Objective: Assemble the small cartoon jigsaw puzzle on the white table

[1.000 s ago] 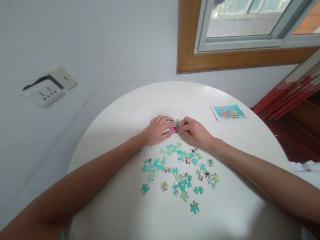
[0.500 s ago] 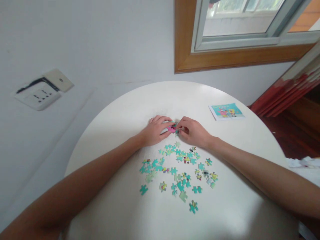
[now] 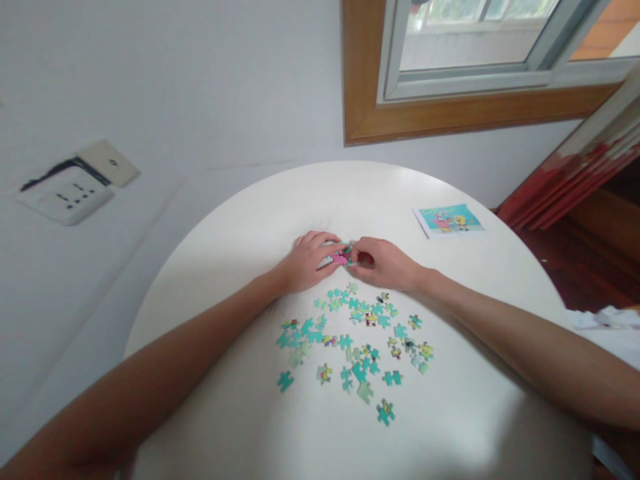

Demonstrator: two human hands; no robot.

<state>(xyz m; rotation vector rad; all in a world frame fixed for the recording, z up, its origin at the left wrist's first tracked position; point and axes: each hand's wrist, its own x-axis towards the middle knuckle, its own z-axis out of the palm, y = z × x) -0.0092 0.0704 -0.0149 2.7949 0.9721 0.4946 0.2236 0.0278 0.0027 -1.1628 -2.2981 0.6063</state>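
Observation:
My left hand lies with its fingers spread on and around a small joined patch of jigsaw puzzle, pink in the middle. At the right edge of that patch, my right hand pinches a puzzle piece between thumb and forefinger; the fingertips cover most of it. Closer to me, several loose puzzle pieces are scattered over the table, mostly teal and pale green, some with yellow bits. Part of the joined patch is hidden under my fingers.
A picture card with pink and yellow cartoon figures lies at the right rear of the round white table. Behind the table is a wall with a socket and a wood-framed window. A red and white curtain hangs at the right.
My right hand has shifted slightly and its fingers have drawn closer together at the patch's edge. My left hand keeps its place. The whole view has moved a little.

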